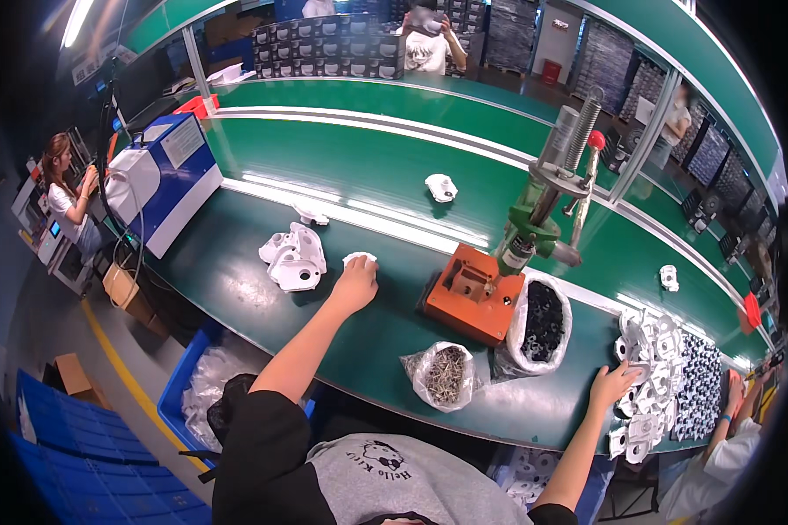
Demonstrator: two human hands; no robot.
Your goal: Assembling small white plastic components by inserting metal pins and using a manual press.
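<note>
Casing (pixel 359 257) looks light and stiff, best held by its rim; our left hand (pixel 357 280) pinches it, our right hand (pixel 613 385) rests spread against piled casings (pixel 664 367).

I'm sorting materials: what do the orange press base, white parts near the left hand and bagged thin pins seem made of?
Orange press base: probably painted metal; even colour, blocky body.
White parts: smooth, uniformly white; moulded plastic or coated metal, unclear which.
Thin pins: likely metal; silvery-brown glints.
</note>
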